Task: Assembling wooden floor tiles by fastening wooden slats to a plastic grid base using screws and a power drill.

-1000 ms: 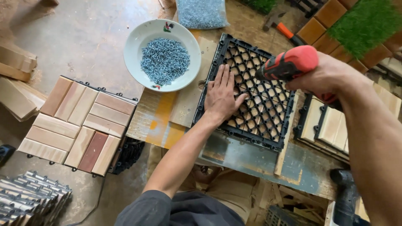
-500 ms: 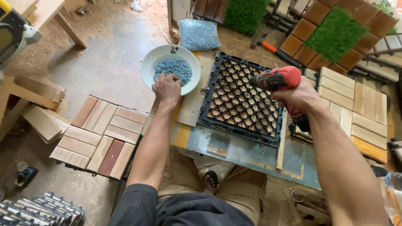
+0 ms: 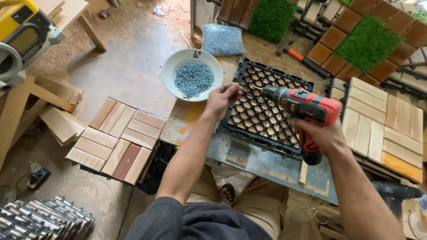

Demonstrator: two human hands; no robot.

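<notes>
My right hand (image 3: 322,135) grips a red and black cordless drill (image 3: 307,109) by its handle, the bit pointing left over a black plastic grid tile base (image 3: 267,113) lying on the workbench. My left hand (image 3: 223,98) is raised at the drill's tip with fingers pinched together, apparently on a small screw, though the screw itself is too small to tell. A white bowl (image 3: 171,71) full of grey screws sits just left of the grid.
Finished wooden slat tiles lie at the left (image 3: 118,142) and right (image 3: 384,124). A bag of screws (image 3: 222,40), a hammer (image 3: 300,58), artificial grass tiles (image 3: 367,42), a yellow mitre saw (image 3: 20,38) and stacked black bases (image 3: 42,220) surround the bench.
My left hand left the black grid, reached into the bowl of screws, then came back to the drill's tip. The drill swung down to point left.
</notes>
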